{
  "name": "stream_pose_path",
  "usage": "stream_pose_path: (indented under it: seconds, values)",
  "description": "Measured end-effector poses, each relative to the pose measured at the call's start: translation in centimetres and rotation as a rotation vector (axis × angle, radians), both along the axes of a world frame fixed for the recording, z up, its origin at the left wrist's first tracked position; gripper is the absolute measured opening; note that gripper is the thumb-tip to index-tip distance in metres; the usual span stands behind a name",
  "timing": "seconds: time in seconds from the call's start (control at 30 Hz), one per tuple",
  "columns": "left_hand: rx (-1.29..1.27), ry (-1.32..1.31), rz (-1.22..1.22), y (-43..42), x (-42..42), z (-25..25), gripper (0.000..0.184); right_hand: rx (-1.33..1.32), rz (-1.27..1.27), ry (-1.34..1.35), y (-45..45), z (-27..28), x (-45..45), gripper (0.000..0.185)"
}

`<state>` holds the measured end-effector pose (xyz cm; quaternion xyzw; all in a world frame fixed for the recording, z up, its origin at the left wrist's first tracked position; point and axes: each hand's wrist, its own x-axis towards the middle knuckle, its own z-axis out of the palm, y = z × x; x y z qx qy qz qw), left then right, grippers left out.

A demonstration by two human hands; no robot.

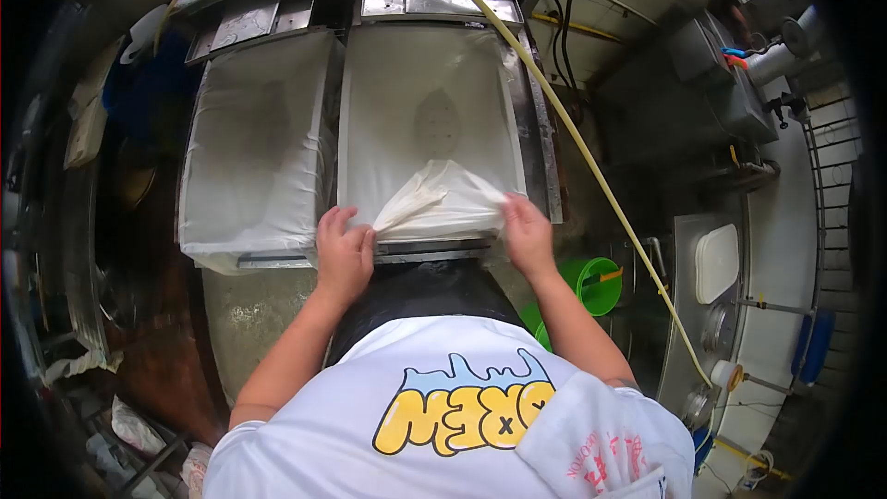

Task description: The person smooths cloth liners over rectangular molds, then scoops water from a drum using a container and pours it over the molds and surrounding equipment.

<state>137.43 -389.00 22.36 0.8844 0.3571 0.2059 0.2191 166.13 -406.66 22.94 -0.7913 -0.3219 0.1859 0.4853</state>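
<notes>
At the lined tray (427, 83), left hand (346, 248) and right hand (528, 233) — grips narrow — pinch cloth (439, 208).

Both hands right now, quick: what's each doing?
Left hand: closed on the white cloth, near corner.
Right hand: closed on the same cloth, opposite corner.

Shirt (314, 434), bodyward of left hand (345, 257): yellow letters (462, 418), "E" clear, rest uncertain | towel (577, 416), bodyward of right hand (528, 235): red lettering (614, 465), illegible

Both hands' fingers (370, 237) pinch white cloth (432, 199) over the right-hand tray (397, 83).
</notes>
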Motion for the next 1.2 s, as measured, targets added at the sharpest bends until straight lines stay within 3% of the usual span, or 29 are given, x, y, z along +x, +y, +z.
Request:
stream_pose_path:
  seconds: [0.03, 0.1, 0.13, 0.17, 0.23, 0.27, 0.4, 0.43, 0.5, 0.57, 0.67, 0.77, 0.83, 0.9, 0.93, 1.0, 1.03, 1.1, 1.2]
  values:
    - [0.002, -0.002, -0.02, -0.1, 0.3, 0.0, 0.024, 0.006, 0.012, 0.003, -0.6, 0.2, 1.0, 0.031]
    - [0.012, 0.002, -0.032, -0.9, 1.3, 1.4, 0.026, 0.384, -0.021, 0.589, -1.2, 4.1, 1.9, 0.027]
    - [0.015, 0.122, -0.046, -1.5, 2.3, 3.7, 0.027, 0.524, 0.095, 0.762, -1.3, 8.1, 1.0, 0.027]
    - [0.017, 0.242, -0.061, -1.8, 3.1, 5.0, 0.029, 0.533, 0.102, 0.767, -1.9, 9.4, 0.6, 0.027]
    - [-0.024, 0.194, -0.121, -0.5, 3.3, 3.8, 0.028, 0.396, 0.385, 0.596, -3.7, 11.1, -0.1, 0.025]
    - [-0.074, 0.143, -0.186, -0.1, 2.9, 3.4, 0.027, 0.336, 0.468, 0.367, -4.3, 12.1, -0.4, 0.024]
    - [-0.084, 0.117, -0.139, -2.0, -0.4, 7.2, 0.023, 0.241, 0.64, 0.313, -7.2, 11.1, 0.7, 0.022]
    - [-0.084, 0.125, -0.13, -2.9, -1.6, 7.1, 0.023, 0.244, 0.649, 0.322, -8.2, 10.7, 1.3, 0.022]
    - [-0.109, 0.117, 0.037, -4.8, -4.6, 6.8, 0.021, 0.107, 0.925, 0.067, -9.9, 9.4, 2.1, 0.022]
    - [-0.1, 0.119, 0.076, -7.0, -7.4, 5.3, 0.022, 0.041, 0.947, 0.101, -11.6, 6.4, 1.4, 0.02]
    - [-0.028, 0.108, 0.221, -10.7, -11.4, 1.5, 0.023, -0.281, 0.87, -0.089, -13.8, -0.2, 1.5, 0.02]
    - [-0.073, 0.376, 0.124, -15.0, -15.6, -0.7, 0.023, -0.403, 0.804, -0.074, -16.1, -4.6, 3.0, 0.02]
    - [-0.057, 0.44, 0.073, -16.5, -18.6, -1.1, 0.022, -0.456, 0.831, -0.023, -17.5, -4.7, 4.0, 0.02]
    - [-0.174, 0.679, 0.035, -15.3, -20.2, -1.0, 0.016, -0.499, 0.827, 0.023, -17.6, -4.2, 5.6, 0.02]
    - [-0.163, 0.665, 0.023, -14.0, -19.9, -1.4, 0.016, -0.608, 0.808, 0.029, -17.7, -3.5, 6.8, 0.021]
    - [-0.426, 0.446, 0.256, -11.2, -18.2, -0.2, 0.014, -0.81, 0.671, -0.052, -16.4, -2.0, 8.9, 0.026]
    - [-0.421, 0.431, 0.252, -9.6, -17.0, -0.2, 0.014, -0.809, 0.663, -0.066, -15.0, -2.3, 9.6, 0.026]
    - [-0.331, 0.138, 0.295, -5.7, -10.7, 1.2, 0.017, -0.327, 0.292, -0.186, -10.7, -3.3, 11.6, 0.029]
    - [-0.087, -0.132, 0.2, 0.5, -1.8, 1.4, 0.024, -0.159, 0.224, -0.267, 0.9, -1.5, 13.5, 0.04]
